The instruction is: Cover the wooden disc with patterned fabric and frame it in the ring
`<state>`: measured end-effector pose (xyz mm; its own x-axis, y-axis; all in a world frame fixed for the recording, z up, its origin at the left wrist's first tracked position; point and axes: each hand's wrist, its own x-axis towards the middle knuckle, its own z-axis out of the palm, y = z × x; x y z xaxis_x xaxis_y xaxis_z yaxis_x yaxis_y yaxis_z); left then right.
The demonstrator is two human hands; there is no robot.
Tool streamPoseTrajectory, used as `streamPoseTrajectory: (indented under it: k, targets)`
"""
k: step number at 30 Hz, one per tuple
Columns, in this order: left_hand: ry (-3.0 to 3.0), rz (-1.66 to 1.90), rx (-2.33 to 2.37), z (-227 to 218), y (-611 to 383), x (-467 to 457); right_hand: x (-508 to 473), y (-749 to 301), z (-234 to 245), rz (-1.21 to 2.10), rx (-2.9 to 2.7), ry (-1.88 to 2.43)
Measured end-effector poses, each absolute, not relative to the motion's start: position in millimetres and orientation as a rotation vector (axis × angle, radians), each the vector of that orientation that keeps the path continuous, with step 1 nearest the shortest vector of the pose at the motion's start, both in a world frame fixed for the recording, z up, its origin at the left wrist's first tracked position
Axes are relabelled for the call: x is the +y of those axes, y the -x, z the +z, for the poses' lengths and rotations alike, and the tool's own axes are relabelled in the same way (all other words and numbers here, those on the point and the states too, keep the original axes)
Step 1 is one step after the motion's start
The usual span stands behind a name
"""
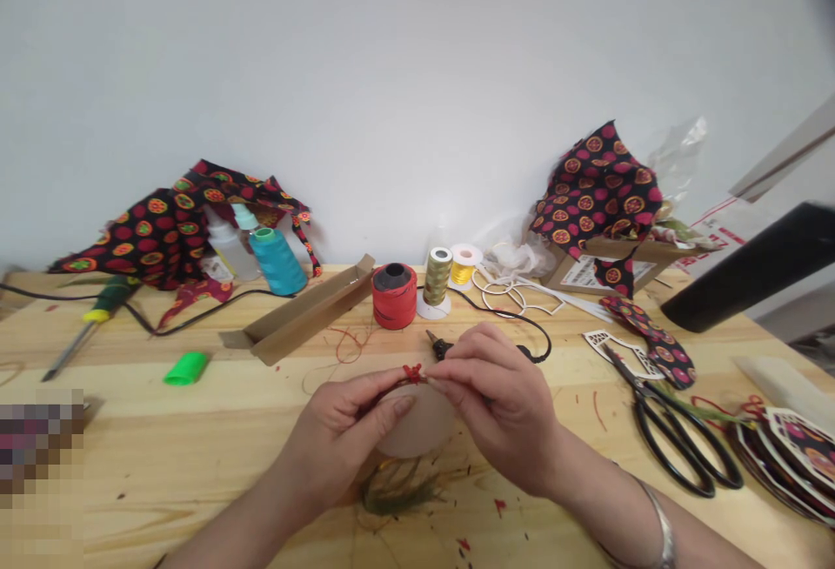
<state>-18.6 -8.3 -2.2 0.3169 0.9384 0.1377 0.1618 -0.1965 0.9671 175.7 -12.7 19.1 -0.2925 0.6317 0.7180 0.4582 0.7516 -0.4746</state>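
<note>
A round whitish panel [417, 423] with a dark rim is held upright between my two hands. My left hand [356, 425] is closed on its left edge, the thumb lying across its face. On the top rim sits a small red cord knot [413, 372]. My right hand [499, 399] pinches at the rim just right of this knot; its fingertips partly hide what they grip. Below the panel a green tassel [404, 492] hangs or lies by the table; which, I cannot tell. Behind my right hand shows the metal tip of a black pen-like tool [438, 344], with a cord.
At the back stand red thread [394, 297], gold thread [437, 277], yellow thread [464, 266] and teal thread [279, 263]. Black-handled scissors [682, 438] and fabric-covered panels [792, 460] lie right. Left are a screwdriver [82, 334], green cap [186, 369] and cardboard tray [313, 312].
</note>
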Motion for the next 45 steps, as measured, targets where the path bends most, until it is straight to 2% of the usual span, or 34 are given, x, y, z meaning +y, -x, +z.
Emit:
streamPoseTrajectory:
  k: [15,23,30,40,45]
  targets:
    - [-1.643,0.947,1.049,-1.4,18.8,-10.5,-13.7,-176.0,12.2,0.145,-2.121,0.889]
    - [-1.637,0.938,1.064,-2.9,20.0,-9.2,-10.5,-174.0,16.6,0.273,-1.893,0.958]
    - [-1.663,0.941,1.036,-2.3,19.5,-10.0,-13.7,-172.5,15.5,0.24,-2.004,1.039]
    - [-1.788,0.909,0.939,-7.5,19.5,-11.7,-15.1,-177.8,27.1,0.519,-2.036,1.111]
    - [-1.789,0.908,0.928,-7.0,18.3,-10.8,-15.4,-178.9,30.3,0.546,-2.065,1.114]
